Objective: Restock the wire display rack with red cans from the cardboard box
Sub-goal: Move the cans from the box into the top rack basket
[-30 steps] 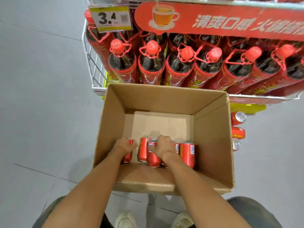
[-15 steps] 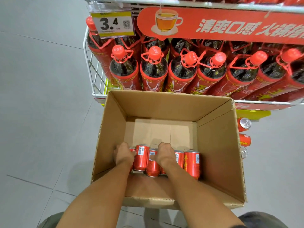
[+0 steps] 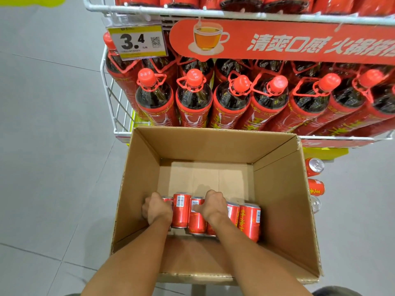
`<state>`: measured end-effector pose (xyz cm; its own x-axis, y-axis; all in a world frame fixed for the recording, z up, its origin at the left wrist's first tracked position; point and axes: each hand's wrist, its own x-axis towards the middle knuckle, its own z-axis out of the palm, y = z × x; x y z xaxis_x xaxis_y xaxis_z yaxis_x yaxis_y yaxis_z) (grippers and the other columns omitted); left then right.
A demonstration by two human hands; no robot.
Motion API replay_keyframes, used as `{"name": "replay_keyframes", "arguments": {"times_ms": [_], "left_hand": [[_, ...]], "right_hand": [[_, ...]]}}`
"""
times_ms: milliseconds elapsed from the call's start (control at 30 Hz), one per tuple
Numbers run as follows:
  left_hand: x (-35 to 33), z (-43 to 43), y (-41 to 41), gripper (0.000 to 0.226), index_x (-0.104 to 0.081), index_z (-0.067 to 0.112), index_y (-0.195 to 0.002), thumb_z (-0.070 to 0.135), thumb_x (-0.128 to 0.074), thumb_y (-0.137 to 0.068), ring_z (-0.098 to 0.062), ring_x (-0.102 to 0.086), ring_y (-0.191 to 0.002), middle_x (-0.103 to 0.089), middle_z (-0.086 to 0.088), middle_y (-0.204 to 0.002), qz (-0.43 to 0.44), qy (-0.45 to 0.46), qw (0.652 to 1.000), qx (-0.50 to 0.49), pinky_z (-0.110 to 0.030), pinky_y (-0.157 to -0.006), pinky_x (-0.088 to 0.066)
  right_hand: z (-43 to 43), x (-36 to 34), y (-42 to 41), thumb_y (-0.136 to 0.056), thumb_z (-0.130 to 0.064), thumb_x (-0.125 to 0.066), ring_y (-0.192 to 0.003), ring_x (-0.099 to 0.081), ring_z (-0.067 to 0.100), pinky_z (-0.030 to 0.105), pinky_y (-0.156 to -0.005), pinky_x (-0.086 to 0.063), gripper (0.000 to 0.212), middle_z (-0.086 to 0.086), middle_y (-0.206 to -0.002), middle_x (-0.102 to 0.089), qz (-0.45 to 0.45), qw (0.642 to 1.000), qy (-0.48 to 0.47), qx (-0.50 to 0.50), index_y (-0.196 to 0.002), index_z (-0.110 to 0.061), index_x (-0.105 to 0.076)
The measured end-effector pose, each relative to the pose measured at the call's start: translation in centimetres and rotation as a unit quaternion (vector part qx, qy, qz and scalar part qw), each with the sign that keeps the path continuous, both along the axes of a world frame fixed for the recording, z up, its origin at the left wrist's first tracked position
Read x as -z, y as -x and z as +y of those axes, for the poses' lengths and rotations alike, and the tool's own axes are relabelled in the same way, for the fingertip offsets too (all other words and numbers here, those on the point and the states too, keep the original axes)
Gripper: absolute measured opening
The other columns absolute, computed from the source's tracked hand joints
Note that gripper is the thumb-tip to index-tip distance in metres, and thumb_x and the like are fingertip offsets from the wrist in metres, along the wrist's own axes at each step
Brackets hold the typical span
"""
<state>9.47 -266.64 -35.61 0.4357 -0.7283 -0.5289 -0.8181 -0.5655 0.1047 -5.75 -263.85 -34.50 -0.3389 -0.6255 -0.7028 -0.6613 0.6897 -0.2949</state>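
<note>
An open cardboard box (image 3: 284, 201) stands on the floor before the white wire display rack (image 3: 111, 97). Several red cans (image 3: 249, 221) stand in a row along the box's near side. My left hand (image 3: 157, 209) grips the leftmost can (image 3: 167, 199), which it mostly hides. My right hand (image 3: 212, 207) curls over a can (image 3: 196, 218) in the middle of the row, thumb on its side. Between the two hands stands another can (image 3: 181, 210).
The rack's shelf holds rows of large dark tea bottles with red caps (image 3: 194, 97) under a red banner (image 3: 277, 41) and a 3.4 price tag (image 3: 136, 42). Three cans lie on the floor right of the box (image 3: 315, 167). Grey tile floor (image 3: 53, 146) spreads to the left.
The view has tilted up and drawn closer to the box. Both hands stay on the cans in the row; the cans stand where they were.
</note>
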Motion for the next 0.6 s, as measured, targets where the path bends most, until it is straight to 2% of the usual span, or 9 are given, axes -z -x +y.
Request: {"name": "replay_keyframes", "arguments": {"times_ms": [167, 267, 400, 600], "left_hand": [[0.3, -0.8, 0.5, 0.039, -0.073, 0.002, -0.109, 0.032, -0.083, -0.087, -0.038, -0.07, -0.105, -0.072, -0.021, -0.114, 0.007, 0.03, 0.999, -0.034, -0.043, -0.086, -0.058], [0.8, -1.8, 0.9, 0.04, -0.073, 0.001, -0.11, 0.033, -0.082, -0.088, -0.041, -0.07, -0.105, -0.073, -0.023, -0.114, 0.027, 0.058, 0.996, -0.056, -0.045, -0.088, -0.058], [1.7, -4.0, 1.4, 0.039, -0.075, 0.004, -0.11, 0.035, -0.08, -0.088, -0.041, -0.07, -0.104, -0.074, -0.022, -0.112, 0.06, 0.089, 0.992, -0.072, -0.044, -0.089, -0.057], [3.7, -7.4, 2.1, 0.042, -0.078, 0.013, -0.113, 0.045, -0.079, -0.086, -0.044, -0.067, -0.108, -0.075, -0.022, -0.111, 0.145, 0.142, 0.976, -0.076, -0.041, -0.092, -0.052]], "right_hand": [[-1.1, 0.5, 0.6, -0.08, -0.047, -0.087, -0.104, -0.07, 0.027, 0.033, -0.08, -0.056, 0.055, 0.012, -0.115, -0.071, 0.002, 1.0, 0.018, 0.018, -0.114, -0.009, -0.067], [-2.2, 0.9, 1.1, -0.081, -0.05, -0.084, -0.108, -0.069, 0.031, 0.036, -0.087, -0.056, 0.057, 0.015, -0.118, -0.071, 0.004, 0.999, 0.033, 0.04, -0.116, -0.007, -0.068], [-4.1, 2.0, 2.1, -0.081, -0.053, -0.079, -0.11, -0.068, 0.037, 0.035, -0.087, -0.054, 0.057, 0.018, -0.115, -0.072, 0.002, 0.994, 0.055, 0.095, -0.111, -0.004, -0.069], [-6.6, 3.7, 4.2, -0.085, -0.055, -0.074, -0.114, -0.066, 0.037, 0.036, -0.092, -0.052, 0.057, 0.018, -0.117, -0.072, 0.023, 0.989, 0.084, 0.12, -0.112, -0.005, -0.072]]}}
